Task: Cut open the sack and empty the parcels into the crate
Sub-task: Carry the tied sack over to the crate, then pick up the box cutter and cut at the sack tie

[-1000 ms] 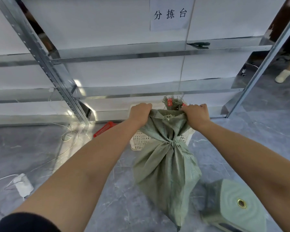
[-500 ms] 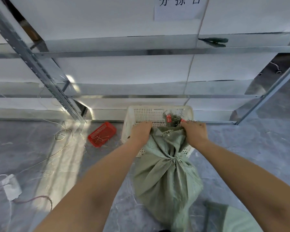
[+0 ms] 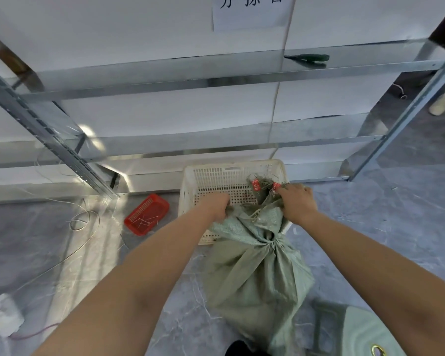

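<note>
1. Two bare hands grip the gathered top of a pale green woven plastic sack (image 3: 254,273), one at each side of its mouth.
2. The left hand (image 3: 216,205) is closed on a fold of the sack's fabric at the left edge, over the crate's near wall.
3. The right hand (image 3: 297,201) is clamped on the bunched neck at the right, just below two small red tags (image 3: 256,185) among the frayed green fibres.
4. The sack stands on the grey marbled floor (image 3: 396,214), tied tight at a waist below the hands, its upper part leaning over the near rim of a white perforated plastic crate (image 3: 190,181).
5. The crate sits on the floor against the base of a silver metal shelving rack (image 3: 216,83); no parcels can be seen on the visible part of its bottom.
6. A small red plastic basket (image 3: 147,214) lies on the floor just left of the crate, apart from it.
7. A dark green handled tool (image 3: 308,59) rests on an upper shelf of the rack, well apart from the hands.
8. A pale green plastic stool (image 3: 357,330) stands near the sack's lower right.
</note>
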Demonstrator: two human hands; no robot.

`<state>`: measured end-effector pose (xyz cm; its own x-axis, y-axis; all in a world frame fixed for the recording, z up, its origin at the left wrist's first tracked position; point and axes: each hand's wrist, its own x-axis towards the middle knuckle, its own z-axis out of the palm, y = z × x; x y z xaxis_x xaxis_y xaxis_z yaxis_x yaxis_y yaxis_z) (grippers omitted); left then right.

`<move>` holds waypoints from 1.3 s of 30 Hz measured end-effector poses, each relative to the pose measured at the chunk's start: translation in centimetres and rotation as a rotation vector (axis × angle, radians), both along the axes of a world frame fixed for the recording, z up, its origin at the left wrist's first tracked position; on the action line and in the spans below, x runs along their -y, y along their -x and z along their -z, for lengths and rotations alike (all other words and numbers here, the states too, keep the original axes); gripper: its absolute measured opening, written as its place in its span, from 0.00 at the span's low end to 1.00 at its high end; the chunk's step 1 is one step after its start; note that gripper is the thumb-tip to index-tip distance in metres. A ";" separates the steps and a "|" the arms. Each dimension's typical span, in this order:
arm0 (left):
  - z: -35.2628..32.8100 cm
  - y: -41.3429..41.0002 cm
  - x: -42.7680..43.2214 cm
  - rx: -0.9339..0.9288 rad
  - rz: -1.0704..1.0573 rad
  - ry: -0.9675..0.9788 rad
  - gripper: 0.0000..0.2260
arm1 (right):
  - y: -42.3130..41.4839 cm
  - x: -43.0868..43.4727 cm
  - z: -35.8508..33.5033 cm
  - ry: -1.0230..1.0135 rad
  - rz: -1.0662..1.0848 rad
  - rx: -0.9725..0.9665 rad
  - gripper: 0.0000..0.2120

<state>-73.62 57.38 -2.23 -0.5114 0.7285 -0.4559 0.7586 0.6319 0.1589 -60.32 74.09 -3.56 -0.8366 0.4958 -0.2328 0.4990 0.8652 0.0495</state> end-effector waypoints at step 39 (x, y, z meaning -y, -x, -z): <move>-10.7 -12.4 -25.2 -0.324 0.018 -0.256 0.23 | -11.5 -22.5 -13.0 -0.174 -0.085 -0.124 0.39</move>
